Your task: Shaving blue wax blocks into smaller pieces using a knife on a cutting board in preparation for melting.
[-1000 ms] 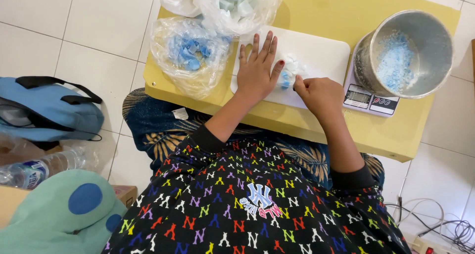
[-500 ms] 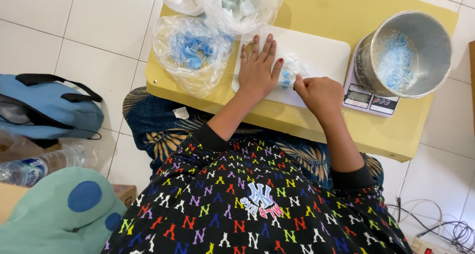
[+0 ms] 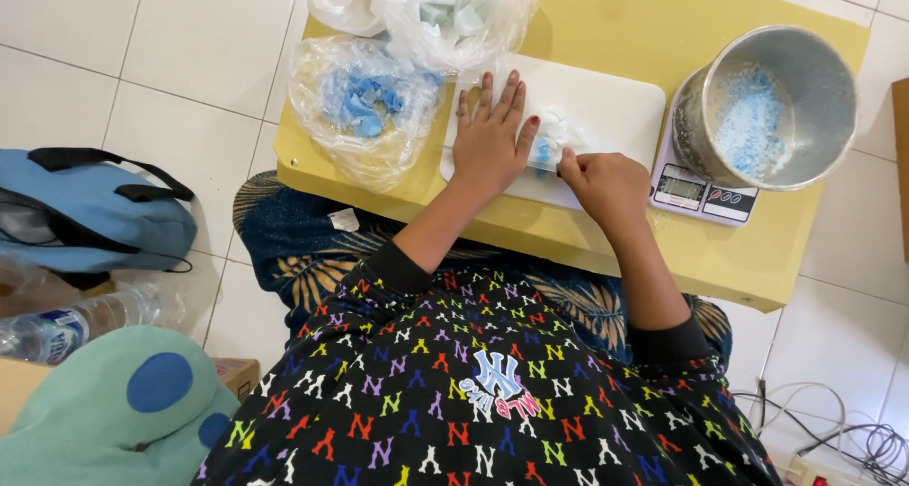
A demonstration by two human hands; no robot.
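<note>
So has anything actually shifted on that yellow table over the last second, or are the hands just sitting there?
Almost nothing. The left hand is still pressed flat on the white board, and the right hand stays closed at the small blue and white pieces between them. Nothing was picked up or let go. The metal pot on the scale and the plastic bags sit as before.

Right hand [image 3: 614, 185] hid whatever it gripped. Top bags [image 3: 454, 13] cut off at 12 o'clock; scale [image 3: 701, 191] display too small to read.
</note>
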